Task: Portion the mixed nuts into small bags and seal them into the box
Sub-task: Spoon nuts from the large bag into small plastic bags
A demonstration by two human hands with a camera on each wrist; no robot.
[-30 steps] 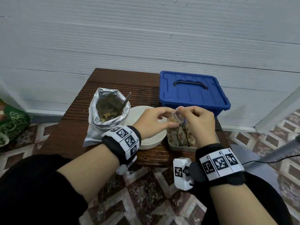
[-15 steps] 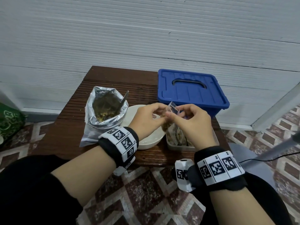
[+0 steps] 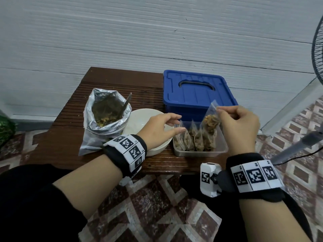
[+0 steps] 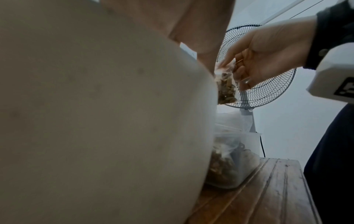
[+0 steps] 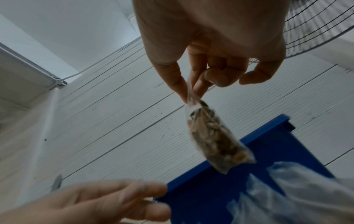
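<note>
My right hand (image 3: 235, 123) pinches the top edge of a small clear bag of mixed nuts (image 3: 210, 120), seen hanging from thumb and forefinger in the right wrist view (image 5: 212, 136) and in the left wrist view (image 4: 226, 89). It hangs just above a clear plastic box (image 3: 222, 147) that holds several filled small bags (image 3: 194, 138). My left hand (image 3: 162, 130) hovers beside the box's left end, fingers relaxed and holding nothing. A silver foil bag of nuts (image 3: 106, 117) with a spoon handle (image 3: 127, 102) stands at the left.
A white bowl (image 3: 139, 117) sits between the foil bag and the clear box. A blue lidded bin (image 3: 195, 91) stands behind the box on the brown slatted table (image 3: 73, 137). A standing fan (image 3: 317, 48) is at the right, the wall close behind.
Both hands held the small bag together before. Now my left hand has let go and my right hand has carried the bag rightward over the clear box.
</note>
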